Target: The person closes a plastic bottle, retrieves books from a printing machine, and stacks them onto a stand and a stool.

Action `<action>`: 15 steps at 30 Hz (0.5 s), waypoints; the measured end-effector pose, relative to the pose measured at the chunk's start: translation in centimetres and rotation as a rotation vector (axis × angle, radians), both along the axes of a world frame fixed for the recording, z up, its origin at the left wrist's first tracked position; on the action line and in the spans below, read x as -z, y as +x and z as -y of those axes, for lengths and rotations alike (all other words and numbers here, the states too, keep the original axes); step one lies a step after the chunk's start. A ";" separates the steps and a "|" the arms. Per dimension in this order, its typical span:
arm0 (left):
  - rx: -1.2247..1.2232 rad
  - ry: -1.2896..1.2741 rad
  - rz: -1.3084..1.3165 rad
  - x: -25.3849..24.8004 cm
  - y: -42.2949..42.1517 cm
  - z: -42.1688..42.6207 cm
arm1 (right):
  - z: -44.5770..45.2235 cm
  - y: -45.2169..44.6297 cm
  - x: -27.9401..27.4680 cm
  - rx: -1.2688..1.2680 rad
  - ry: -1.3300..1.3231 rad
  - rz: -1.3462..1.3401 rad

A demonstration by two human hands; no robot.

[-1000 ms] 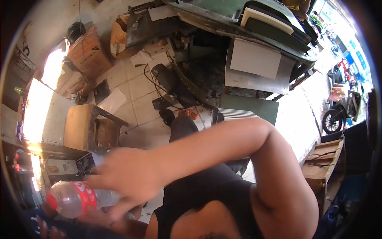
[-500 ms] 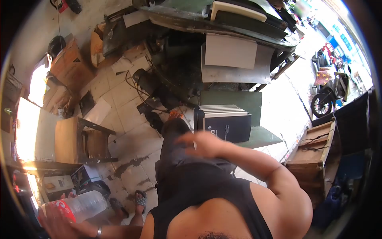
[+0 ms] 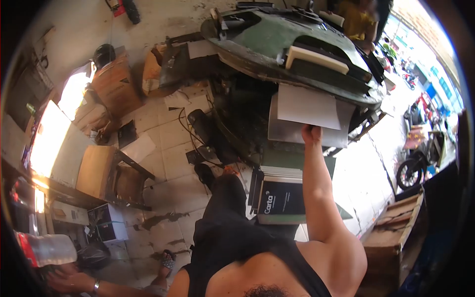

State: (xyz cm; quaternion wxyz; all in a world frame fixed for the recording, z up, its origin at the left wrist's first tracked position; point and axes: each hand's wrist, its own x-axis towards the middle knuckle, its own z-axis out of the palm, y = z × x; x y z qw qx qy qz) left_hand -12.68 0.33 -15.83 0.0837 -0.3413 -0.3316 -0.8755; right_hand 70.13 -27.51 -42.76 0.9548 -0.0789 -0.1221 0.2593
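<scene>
My right hand (image 3: 311, 133) reaches forward, its fingers closed at the lower edge of a white sheet (image 3: 309, 106). That sheet lies over a larger grey sheet (image 3: 284, 134) below the rim of a green machine (image 3: 242, 42). Under my forearm, a stack of dark books (image 3: 280, 197), the front one marked "Carta", stands on a green board (image 3: 282, 157). Far off to the left, my left hand (image 3: 69, 280), with a bracelet at the wrist, has its fingers apart beside a clear plastic bottle (image 3: 52, 249) with a red label.
A wooden chair (image 3: 99, 171) and a cardboard box (image 3: 116, 84) stand on the left. On the right are a wooden crate (image 3: 396, 225) and a parked motorcycle (image 3: 413, 171). A person (image 3: 358, 22) is behind the machine. A sandalled foot (image 3: 168, 262) shows at lower left.
My right hand has moved from above my lap forward to the white sheet. The left hand has come off the bottle and lies below it. The view has shifted.
</scene>
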 end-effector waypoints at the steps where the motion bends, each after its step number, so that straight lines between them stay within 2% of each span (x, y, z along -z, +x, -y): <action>1: -0.027 -0.002 0.062 0.8 -0.7 0.1 | -0.6 0.6 -1.4 0.025 -0.059 -0.015; 2: -0.061 -0.020 0.105 2.2 -1.7 0.3 | -1.5 1.2 -2.9 0.051 -0.115 -0.027; 3: -0.127 -0.053 0.115 3.9 -3.1 -0.2 | -2.9 1.0 -4.2 0.093 -0.116 0.374; 7: -0.459 -0.455 0.003 18.1 -9.8 -1.3 | -5.5 2.8 -9.2 0.178 0.028 0.528; 10: -0.642 -0.680 -0.332 31.2 -13.6 -0.9 | -6.2 1.8 -12.1 0.223 0.024 0.593; 11: -0.684 -0.729 -0.474 37.7 -15.7 -1.1 | -6.2 1.2 -12.5 0.239 -0.010 0.580; 12: -0.649 -0.817 -0.465 40.9 -15.4 -0.9 | -6.2 0.7 -12.2 0.269 -0.051 0.526; 13: -0.614 -0.906 -0.459 43.7 -14.7 -0.8 | -5.3 5.1 -8.4 0.382 -0.190 0.174; 14: -0.496 -1.029 -0.302 44.6 -12.7 0.4 | -4.1 8.6 -3.9 0.318 -0.203 0.207; 15: -0.223 -1.115 -0.107 45.5 -10.6 2.3 | -3.7 7.9 -3.8 0.354 -0.296 0.020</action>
